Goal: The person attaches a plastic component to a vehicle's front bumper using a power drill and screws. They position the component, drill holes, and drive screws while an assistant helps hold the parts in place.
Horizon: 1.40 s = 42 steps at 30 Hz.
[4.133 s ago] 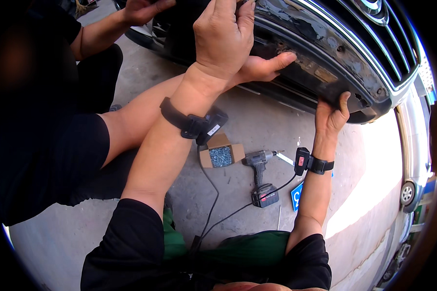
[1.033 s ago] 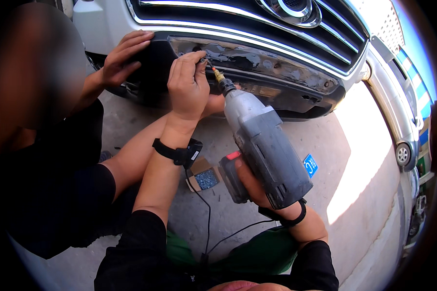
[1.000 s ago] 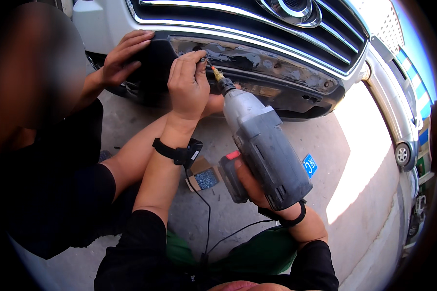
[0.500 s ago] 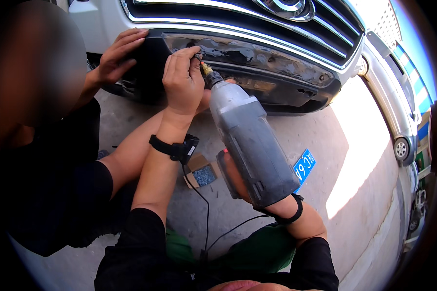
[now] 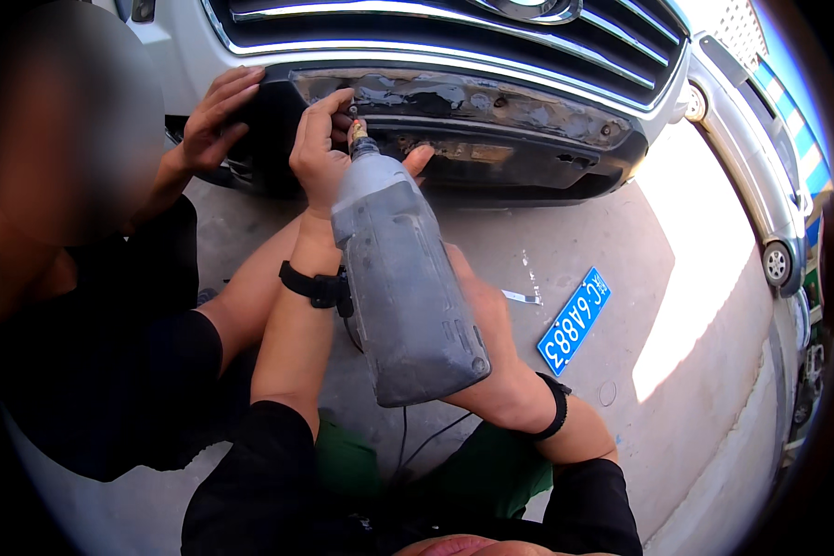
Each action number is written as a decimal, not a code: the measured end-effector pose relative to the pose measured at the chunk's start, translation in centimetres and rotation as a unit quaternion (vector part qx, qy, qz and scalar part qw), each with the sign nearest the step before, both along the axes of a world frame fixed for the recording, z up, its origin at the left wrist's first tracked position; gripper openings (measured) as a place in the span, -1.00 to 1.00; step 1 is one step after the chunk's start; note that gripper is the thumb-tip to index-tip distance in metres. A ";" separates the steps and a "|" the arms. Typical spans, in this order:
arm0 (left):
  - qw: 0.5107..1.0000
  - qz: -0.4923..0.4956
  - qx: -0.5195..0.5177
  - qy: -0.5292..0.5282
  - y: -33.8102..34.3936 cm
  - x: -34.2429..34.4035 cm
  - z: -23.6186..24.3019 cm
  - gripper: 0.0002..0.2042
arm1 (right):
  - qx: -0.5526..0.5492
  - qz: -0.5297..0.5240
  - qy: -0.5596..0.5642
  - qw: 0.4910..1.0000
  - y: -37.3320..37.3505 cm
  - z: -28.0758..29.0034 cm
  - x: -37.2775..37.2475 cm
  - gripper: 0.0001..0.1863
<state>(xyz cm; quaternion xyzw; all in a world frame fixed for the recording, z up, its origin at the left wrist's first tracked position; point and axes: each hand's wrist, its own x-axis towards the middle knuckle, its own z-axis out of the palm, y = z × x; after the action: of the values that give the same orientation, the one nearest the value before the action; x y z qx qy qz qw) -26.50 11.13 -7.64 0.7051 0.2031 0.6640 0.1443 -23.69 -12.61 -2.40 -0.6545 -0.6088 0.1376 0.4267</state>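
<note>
My left hand (image 5: 320, 157) has its fingers pinched on a small fastener (image 5: 352, 110) against the scuffed black lower bumper (image 5: 519, 111), near its left portion. My right hand (image 5: 477, 315) is closed round a large grey power driver (image 5: 403, 287), its handle hidden behind the motor housing. The driver's brass-coloured bit end (image 5: 359, 131) points at the fastener, just beside my left fingertips; whether they touch is too small to tell. Above the bumper is a chrome-slatted grille (image 5: 463, 28) on a white car front.
At left a co-worker (image 5: 65, 352) squats, one hand (image 5: 218, 120) on the bumper's left end, another thumb (image 5: 417, 159) showing behind the driver. A blue licence plate (image 5: 573, 320) and a white strip (image 5: 521, 297) lie on the concrete. A silver car (image 5: 760, 176) stands at right.
My right hand left the bumper and took up the driver from the ground. Recently the driver has swung leftward, now covering the box of screws. My left fingers shifted slightly left.
</note>
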 end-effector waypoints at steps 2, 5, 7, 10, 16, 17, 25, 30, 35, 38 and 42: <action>0.992 -0.060 -0.087 -0.062 0.1 -0.7 0.6 -0.40 | 0.009 -0.002 0.038 0.999 0.3 -0.3 -0.5 -0.20; 0.981 -0.102 -0.112 -0.120 -1.2 -2.8 2.8 -0.42 | 0.027 -0.003 0.052 0.998 0.4 -0.1 -1.4 -0.17; 0.984 -0.124 -0.086 -0.100 -3.7 -5.0 4.4 -0.42 | 0.031 -0.009 0.061 0.998 0.3 -0.1 -1.5 -0.17; 0.980 -0.194 -0.032 0.029 -9.3 -9.9 6.3 -0.43 | 0.016 -0.018 0.095 0.995 0.3 -0.6 -1.2 -0.19; 0.968 -0.202 -0.003 0.152 -15.9 -12.9 7.1 -0.39 | -0.037 -0.003 0.105 0.994 0.8 0.3 -2.7 -0.44; 0.968 -0.218 0.004 0.129 -15.3 -12.6 6.6 -0.38 | -0.030 -0.002 0.113 0.993 0.8 0.4 -2.9 -0.48; 0.961 -0.254 0.028 0.101 -14.4 -11.9 6.1 -0.41 | -0.049 0.012 0.169 0.984 1.2 0.6 -3.1 -0.53; 0.961 -0.257 0.013 0.098 -14.6 -12.0 6.1 -0.43 | -0.075 0.018 0.214 0.974 1.5 0.4 -3.2 -0.54; 0.961 -0.264 0.015 0.087 -14.6 -11.7 5.9 -0.45 | -0.103 0.016 0.283 0.953 1.5 0.7 -3.1 -0.54; 0.969 -0.216 0.038 0.112 -14.5 -11.3 6.1 -0.44 | -0.123 0.019 0.336 0.934 1.9 0.5 -3.3 -0.54; 0.962 -0.257 0.022 0.085 -14.4 -11.6 5.8 -0.44 | -0.146 0.014 0.406 0.902 2.0 0.8 -3.4 -0.53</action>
<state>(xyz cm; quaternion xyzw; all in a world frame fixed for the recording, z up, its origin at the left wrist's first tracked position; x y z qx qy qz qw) -38.11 -3.27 -1.87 0.7904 0.0117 0.5464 0.2767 -27.13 -10.62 -1.61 -0.5879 -0.3649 0.4850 0.5348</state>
